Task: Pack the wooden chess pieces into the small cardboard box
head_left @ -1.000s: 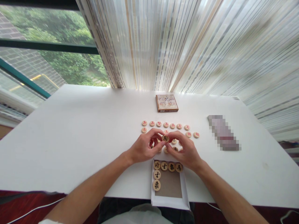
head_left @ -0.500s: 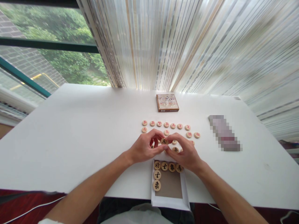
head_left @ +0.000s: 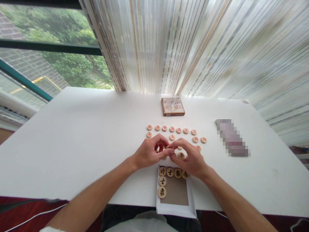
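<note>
Between the fingertips of my left hand [head_left: 149,153] and my right hand [head_left: 190,156] is a round wooden Chinese chess piece [head_left: 169,147], mostly covered by the fingers. Both hands are closed in a pinch on it, above the table. Just below them lies an open white box [head_left: 192,201] with several black-lettered pieces along its far and left sides, among them a black elephant piece [head_left: 162,192]. Under and around my hands lie more pieces, partly hidden, including a black chariot piece [head_left: 181,155]. Beyond is a row of red-lettered pieces [head_left: 172,129].
A flat printed box lid [head_left: 173,107] lies near the back of the white table [head_left: 96,129]. To the right is a blurred-out flat object [head_left: 233,138]. Striped curtains [head_left: 154,48] hang at the table's far edge. The white box overhangs the near edge.
The held piece has tilted, so its black character no longer shows. The right fingers have shifted slightly around it; my left hand stays in place.
</note>
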`<state>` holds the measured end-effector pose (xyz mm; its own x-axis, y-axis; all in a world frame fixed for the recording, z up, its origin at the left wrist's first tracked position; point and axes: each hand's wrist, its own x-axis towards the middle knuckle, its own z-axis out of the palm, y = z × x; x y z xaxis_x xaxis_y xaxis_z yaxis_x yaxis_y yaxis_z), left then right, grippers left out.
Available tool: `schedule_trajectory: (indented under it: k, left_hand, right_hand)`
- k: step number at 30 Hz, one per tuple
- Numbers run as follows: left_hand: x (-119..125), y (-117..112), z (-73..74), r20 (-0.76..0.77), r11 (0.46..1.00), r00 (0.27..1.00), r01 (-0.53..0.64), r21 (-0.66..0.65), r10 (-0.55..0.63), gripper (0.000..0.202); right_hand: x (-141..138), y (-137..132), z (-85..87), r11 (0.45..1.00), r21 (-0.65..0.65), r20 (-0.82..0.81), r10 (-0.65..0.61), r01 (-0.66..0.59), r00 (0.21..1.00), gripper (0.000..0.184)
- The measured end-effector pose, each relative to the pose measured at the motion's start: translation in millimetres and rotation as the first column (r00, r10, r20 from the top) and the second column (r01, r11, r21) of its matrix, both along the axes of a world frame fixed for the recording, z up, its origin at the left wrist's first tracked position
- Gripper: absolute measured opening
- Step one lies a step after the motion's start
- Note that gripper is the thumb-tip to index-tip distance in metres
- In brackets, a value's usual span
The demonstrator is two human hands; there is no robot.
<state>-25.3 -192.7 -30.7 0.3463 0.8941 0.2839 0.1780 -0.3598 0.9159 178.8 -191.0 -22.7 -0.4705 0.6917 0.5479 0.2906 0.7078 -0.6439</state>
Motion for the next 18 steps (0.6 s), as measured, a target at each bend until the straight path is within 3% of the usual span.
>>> schedule_trajectory:
  k: [6, 18]
  left_hand:
    - [0.7, 0.0, 3.9, -0.004, 0.999, 1.0, 0.012, 0.034, -0.012, 0.013]
    - [-0.1, 0.5, 3.5, -0.062, 0.995, 0.998, -0.018, 0.094, 0.024, 0.012]
  right_hand:
    - [0.1, 1.4, -0.5, 1.0, 0.0, 0.007, -0.015, 0.015, 1.0, 0.02]
    - [0.3, 2.2, -0.5, 0.996, -0.039, 0.013, -0.076, 0.076, 0.997, 0.024]
